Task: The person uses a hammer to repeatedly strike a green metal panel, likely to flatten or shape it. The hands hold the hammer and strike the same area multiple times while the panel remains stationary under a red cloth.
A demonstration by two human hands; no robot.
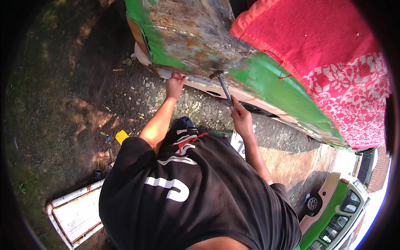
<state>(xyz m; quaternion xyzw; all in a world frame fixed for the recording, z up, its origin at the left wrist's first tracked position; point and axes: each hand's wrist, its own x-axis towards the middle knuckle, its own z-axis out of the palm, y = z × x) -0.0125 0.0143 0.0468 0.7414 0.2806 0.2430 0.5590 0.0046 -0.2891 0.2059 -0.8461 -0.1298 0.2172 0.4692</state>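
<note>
My right hand grips the handle of a hammer. The hammer's head rests at or very near the lower edge of a vehicle body panel, whose green paint is scraped away to brown and grey patches. To the left, my left hand is closed close to the panel's lower edge. Whatever its fingers hold, if anything, is hidden. Below that edge runs a cream-coloured lower strip of the vehicle, with a dark wheel partly showing beneath it.
A red towel with a floral part drapes over the vehicle at the upper right. Paint flakes and debris litter the ground. A yellow piece lies left of me, near a rusty white-framed board. A green and cream van stands lower right.
</note>
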